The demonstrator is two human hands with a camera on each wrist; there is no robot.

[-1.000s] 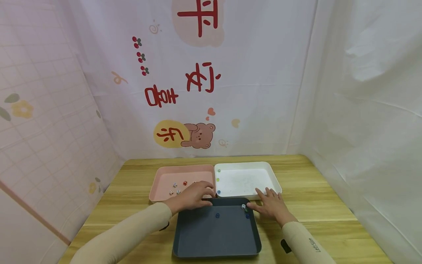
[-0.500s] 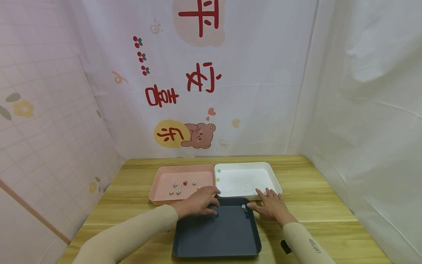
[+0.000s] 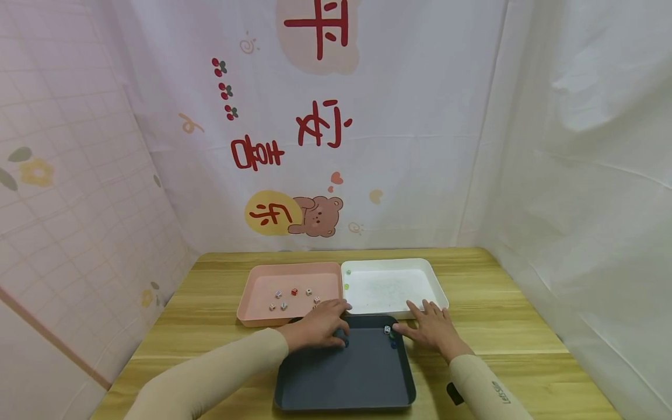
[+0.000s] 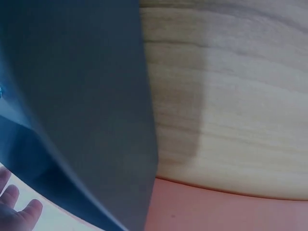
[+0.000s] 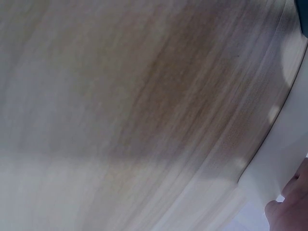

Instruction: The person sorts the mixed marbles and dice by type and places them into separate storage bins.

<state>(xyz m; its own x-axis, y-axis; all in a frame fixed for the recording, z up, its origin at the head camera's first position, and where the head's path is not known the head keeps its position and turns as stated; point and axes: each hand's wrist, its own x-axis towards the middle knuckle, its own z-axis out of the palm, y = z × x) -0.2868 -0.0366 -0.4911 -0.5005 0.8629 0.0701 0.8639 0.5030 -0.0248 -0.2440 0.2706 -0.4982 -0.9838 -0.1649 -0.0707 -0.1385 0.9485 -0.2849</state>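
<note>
My left hand [image 3: 317, 324] reaches over the far-left part of the dark grey tray [image 3: 343, 379]. Its thumb and forefinger stand apart, with the tips right at a small blue bead [image 3: 346, 343] on the tray floor. In the left wrist view, only some fingertips [image 4: 30, 211] show past the tray wall. My right hand [image 3: 433, 328] spreads its fingers at the far-right corner: the thumb lies by the dark tray's rim, the other fingertips on the near rim of the white tray [image 3: 388, 314]. Near that thumb are a white die [image 3: 387, 329] and a dark blue bead [image 3: 394, 344].
Several dice, among them a red die [image 3: 294, 291], lie in the pink tray [image 3: 252, 294] at the back left. The white tray beside it holds a green bead [image 3: 349, 272] and a yellow-green bead [image 3: 346, 286]. All trays stand on a wooden table [image 3: 499, 315] between hanging cloths.
My left hand has moved right and toward me from the edge between the pink and dark trays, down to the blue bead. The right hand stays in place.
</note>
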